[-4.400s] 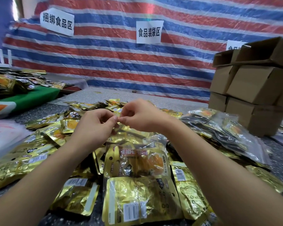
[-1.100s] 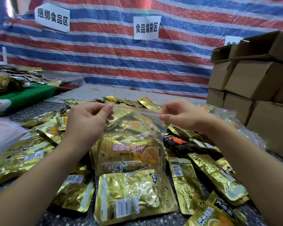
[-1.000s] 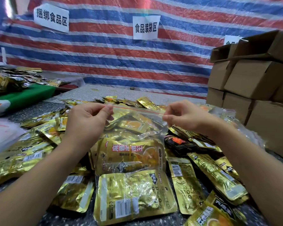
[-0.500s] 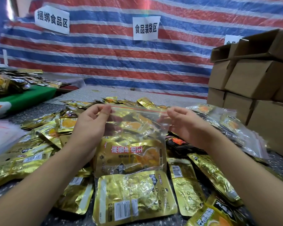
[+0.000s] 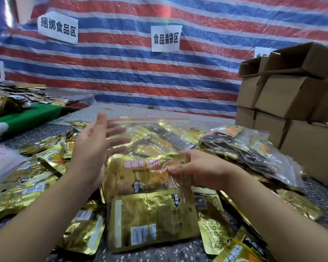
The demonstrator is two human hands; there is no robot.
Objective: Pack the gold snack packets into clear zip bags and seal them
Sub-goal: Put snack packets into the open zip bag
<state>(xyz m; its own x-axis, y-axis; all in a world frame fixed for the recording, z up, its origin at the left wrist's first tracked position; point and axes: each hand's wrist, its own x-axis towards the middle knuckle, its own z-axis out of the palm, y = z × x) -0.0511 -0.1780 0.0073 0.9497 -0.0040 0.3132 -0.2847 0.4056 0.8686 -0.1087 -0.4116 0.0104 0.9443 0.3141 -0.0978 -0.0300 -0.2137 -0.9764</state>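
I see a filled zip bag (image 5: pixel 150 148) upright at frame centre, its red strip level and, as I judge it, sealed. My right hand (image 5: pixel 199 171) pinches the bag's lower right side; my left hand (image 5: pixel 92 148) lies flat and relaxed against its left side, gripping nothing. Finished bags (image 5: pixel 254 148) are stacked at right centre. Many loose packets (image 5: pixel 151 220) cover the lower frame, so I reckon plenty is left.
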